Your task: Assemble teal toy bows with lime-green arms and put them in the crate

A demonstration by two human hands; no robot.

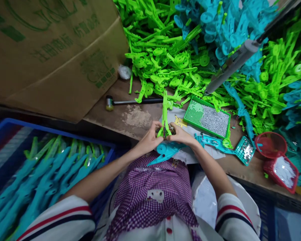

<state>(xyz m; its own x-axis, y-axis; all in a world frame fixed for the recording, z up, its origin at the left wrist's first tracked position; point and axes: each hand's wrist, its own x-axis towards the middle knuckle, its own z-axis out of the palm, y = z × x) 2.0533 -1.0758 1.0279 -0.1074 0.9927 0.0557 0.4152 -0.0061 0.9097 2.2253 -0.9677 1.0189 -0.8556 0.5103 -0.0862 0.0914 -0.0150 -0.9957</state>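
Between my two hands a bright green plastic part (165,112) stands with its long end pointing away from me and two short legs toward me. My left hand (154,134) is closed on its left leg. The fingers of my right hand (180,134) are closed at its right leg, with a thin metal piece (170,126) showing by the fingertips; its kind is unclear. Just below my hands, a blue plastic part (168,150) lies at the table edge over my checked apron (153,180). Another blue part (215,143) rests to the right of it.
A green tray (187,115) holds small metal pieces. A hammer (125,101) lies behind my hands, before piled green parts (175,67) and blue parts (230,30). At left are a cardboard box (65,67) and a blue crate (52,125). A grey tool (230,68) hangs at right.
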